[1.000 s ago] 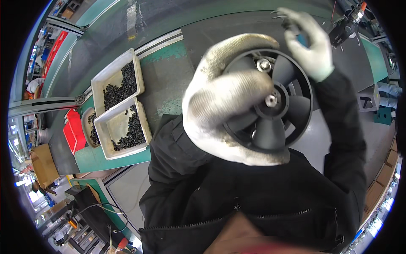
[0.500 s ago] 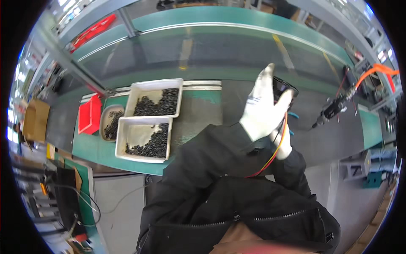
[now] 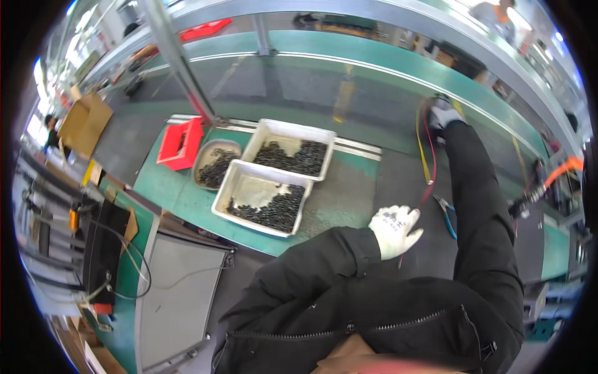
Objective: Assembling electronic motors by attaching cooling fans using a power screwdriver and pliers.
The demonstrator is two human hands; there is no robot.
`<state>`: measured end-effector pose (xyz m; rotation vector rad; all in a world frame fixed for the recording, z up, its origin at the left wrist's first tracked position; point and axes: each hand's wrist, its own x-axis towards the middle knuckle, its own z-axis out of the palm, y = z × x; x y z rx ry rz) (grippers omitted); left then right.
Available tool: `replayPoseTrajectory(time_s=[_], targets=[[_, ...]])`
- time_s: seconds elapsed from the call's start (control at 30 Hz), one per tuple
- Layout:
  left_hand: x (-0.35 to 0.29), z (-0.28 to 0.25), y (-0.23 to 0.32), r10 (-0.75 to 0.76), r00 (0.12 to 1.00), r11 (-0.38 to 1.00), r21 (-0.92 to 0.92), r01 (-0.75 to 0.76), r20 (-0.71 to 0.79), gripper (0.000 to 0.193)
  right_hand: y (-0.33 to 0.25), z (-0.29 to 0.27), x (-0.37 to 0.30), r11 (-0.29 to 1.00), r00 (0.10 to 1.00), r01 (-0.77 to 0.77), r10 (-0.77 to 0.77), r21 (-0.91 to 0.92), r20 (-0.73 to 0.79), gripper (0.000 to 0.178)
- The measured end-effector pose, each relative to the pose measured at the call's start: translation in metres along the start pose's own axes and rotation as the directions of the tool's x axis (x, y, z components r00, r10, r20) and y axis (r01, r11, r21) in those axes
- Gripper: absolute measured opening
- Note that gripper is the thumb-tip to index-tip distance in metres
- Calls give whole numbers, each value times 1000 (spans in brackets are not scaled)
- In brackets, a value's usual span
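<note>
Factory line, grey-green worktop [image 3: 349, 206] running beside a long conveyor [image 3: 374, 68]. The person is reaching the right hand [image 3: 443, 114] far out across the worktop to the top end of a bundle of red and yellow wires [image 3: 426, 156]; the glove is sitting on that end, but whether it is clenching the wires I cannot tell, too small and bent at this range. The left hand [image 3: 393, 229], in a white glove, is hovering near the lower end of the wires, fingers loosely curled, grasping nothing that shows.

Judgement on doing this well: keep the wires straight and untangled while pulling, steady the loose lower end with the near hand, and avoid snagging on the blue-handled pliers [image 3: 446, 215] lying just beside it.

The wires are looking thin and limp, running from the far hand down toward the near one. Two white trays [image 3: 249, 193] and a round dish [image 3: 208, 163] of small dark parts are sitting well apart to the left, beside a red bin [image 3: 180, 144].
</note>
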<state>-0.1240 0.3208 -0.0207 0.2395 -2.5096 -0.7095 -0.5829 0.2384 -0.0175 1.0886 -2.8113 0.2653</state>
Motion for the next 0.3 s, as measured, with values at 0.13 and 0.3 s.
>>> replayPoseTrajectory(time_s=[0.13,0.3], targets=[[5,15,-20,-125,940,990,-107,96,-318,24,2,8,18,963,962,-234,208,137,180,87],[21,3,-46,22,980,895,-441,69,198,34,-59,5,-39,976,968,-147,107,-164,-229,72]])
